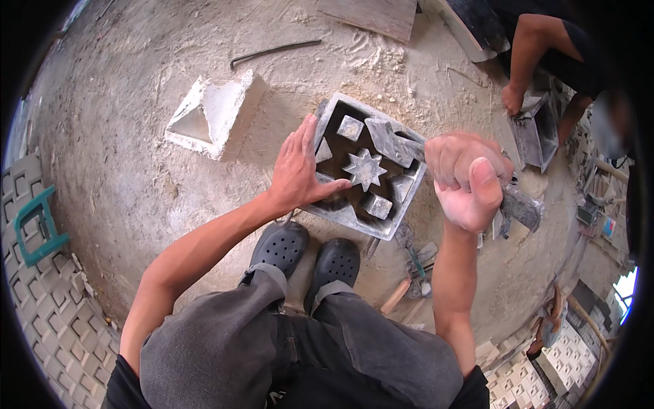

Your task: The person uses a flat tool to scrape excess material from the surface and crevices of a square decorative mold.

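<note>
A rectangular grey mould [327, 217] lies tilted on the ground before my feet. Inside it stand an eight-pointed star [366, 170] and several small blocks, among them a square one [350, 128]. My left hand [297, 163] rests on the mould's left side, fingers stretched along the rim and thumb reaching inward. My right hand [470, 174] is wrapped round the handle of a grey, crusted tool [390, 142]. Its broad, blocky end is over the mould's upper right part; the handle's butt sticks out beyond my fist. Whether that end touches the mould, I cannot tell.
A broken white cast block [214, 116] and a bent metal bar [276, 52] lie beyond the mould. At upper right a co-worker's hand [512, 100] is at another mould [536, 133]. Patterned blocks [58, 300] and a teal plastic object [39, 226] are at left; tools lie right of my shoes [281, 247].
</note>
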`<state>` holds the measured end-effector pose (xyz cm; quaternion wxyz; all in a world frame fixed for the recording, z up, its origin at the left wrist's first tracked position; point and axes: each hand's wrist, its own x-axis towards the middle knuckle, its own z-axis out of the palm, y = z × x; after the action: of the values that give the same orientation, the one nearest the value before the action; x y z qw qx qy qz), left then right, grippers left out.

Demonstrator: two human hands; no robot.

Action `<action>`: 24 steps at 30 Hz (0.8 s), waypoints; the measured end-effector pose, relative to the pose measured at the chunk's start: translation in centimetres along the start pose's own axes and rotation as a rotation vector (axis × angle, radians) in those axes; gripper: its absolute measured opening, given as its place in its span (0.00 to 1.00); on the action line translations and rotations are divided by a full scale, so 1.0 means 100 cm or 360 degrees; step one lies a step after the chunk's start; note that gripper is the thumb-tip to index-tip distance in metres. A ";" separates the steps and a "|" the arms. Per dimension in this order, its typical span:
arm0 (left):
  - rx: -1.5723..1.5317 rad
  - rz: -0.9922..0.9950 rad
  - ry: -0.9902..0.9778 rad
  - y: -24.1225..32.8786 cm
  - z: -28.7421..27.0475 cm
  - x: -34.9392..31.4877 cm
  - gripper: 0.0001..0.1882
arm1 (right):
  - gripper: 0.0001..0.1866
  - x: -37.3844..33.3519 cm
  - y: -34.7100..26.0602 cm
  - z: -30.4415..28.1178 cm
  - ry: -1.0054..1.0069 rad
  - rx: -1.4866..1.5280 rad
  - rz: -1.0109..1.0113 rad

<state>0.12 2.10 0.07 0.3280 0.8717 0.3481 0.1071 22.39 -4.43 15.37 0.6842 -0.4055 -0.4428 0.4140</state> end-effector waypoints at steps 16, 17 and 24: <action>0.0024 0.0000 0.0009 0.000 -0.002 0.000 0.69 | 0.24 -0.008 0.063 -0.007 0.0472 0.0005 0.0016; 0.0010 0.0019 0.0007 0.004 0.001 0.003 0.69 | 0.24 -0.018 0.084 -0.017 0.0455 -0.0097 -0.0003; 0.0016 -0.0008 0.0009 -0.002 -0.003 -0.001 0.67 | 0.23 0.010 0.073 0.006 0.0575 -0.0127 0.0077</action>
<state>-0.20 2.28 0.11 0.3229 0.8720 0.3519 0.1071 20.59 -0.99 9.12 0.7258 -0.5106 -0.3190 0.3329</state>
